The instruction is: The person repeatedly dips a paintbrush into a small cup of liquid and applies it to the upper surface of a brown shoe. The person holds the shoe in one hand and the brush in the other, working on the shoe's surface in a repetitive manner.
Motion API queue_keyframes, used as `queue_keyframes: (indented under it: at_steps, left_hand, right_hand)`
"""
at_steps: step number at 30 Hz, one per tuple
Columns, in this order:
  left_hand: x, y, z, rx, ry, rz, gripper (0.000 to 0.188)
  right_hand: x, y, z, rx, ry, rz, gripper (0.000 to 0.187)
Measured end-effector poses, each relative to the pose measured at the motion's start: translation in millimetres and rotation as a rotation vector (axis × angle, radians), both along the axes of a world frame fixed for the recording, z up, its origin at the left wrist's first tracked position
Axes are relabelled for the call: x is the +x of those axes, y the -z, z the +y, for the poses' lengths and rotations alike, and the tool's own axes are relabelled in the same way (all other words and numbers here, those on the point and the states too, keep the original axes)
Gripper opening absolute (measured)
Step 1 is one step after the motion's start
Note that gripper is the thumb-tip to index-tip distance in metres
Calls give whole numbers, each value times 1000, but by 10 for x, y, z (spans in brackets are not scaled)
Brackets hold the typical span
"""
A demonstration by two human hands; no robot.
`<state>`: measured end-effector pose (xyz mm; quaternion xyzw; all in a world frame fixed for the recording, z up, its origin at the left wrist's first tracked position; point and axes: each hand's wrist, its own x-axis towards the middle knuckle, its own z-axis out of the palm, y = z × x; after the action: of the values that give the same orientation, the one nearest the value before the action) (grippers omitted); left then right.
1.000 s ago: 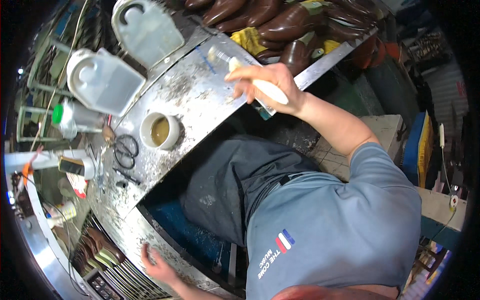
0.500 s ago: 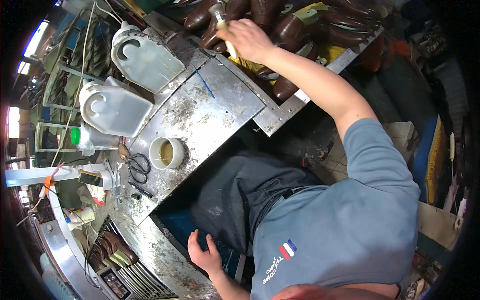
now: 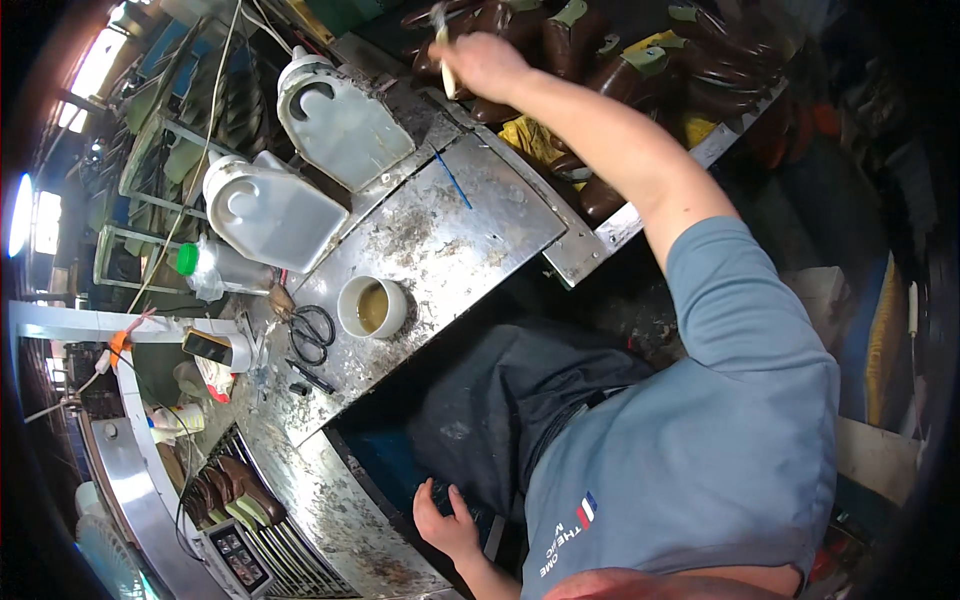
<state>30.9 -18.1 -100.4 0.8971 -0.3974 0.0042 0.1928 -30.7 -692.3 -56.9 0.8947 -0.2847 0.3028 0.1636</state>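
Note:
My right hand (image 3: 487,66), with the arm stretched out, is closed around a brush (image 3: 447,72) with a pale handle. The bristles point away from me and look blurred. Hand and brush are over the near-left part of a heap of glossy dark brown shoes (image 3: 565,50); whether the bristles touch one cannot be made out. Low in the view, my left hand (image 3: 447,522) holds nothing, its fingers apart, beside my lap and the bench edge. On the metal bench (image 3: 500,195) stands a white cup (image 3: 399,308) with yellowish liquid inside.
Two translucent jugs (image 3: 345,125) lie at the bench's back edge, near a clear bottle with a green cap (image 3: 187,258). Black scissors (image 3: 313,335), a pen (image 3: 312,376) and a thin blue stick (image 3: 453,181) lie on the bench. More brown shoes (image 3: 238,490) rest on a slatted rack.
The whole view has shifted, so the bench appears farther right. Relative to the bench, my right hand has carried the brush leftward and farther out over the shoes. My left hand stays open.

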Motion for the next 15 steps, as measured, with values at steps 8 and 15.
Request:
queue_keyframes:
  at_steps: [8,15]
  left_hand:
    - [121,3,-271,-150,95,150,36]
    - [283,-545,-932,-603,267,696,64]
  right_hand:
    - [-945,-1535,11,379,-480,-1075,37]
    - [-564,-1769,2134,699,-1077,-914,28]
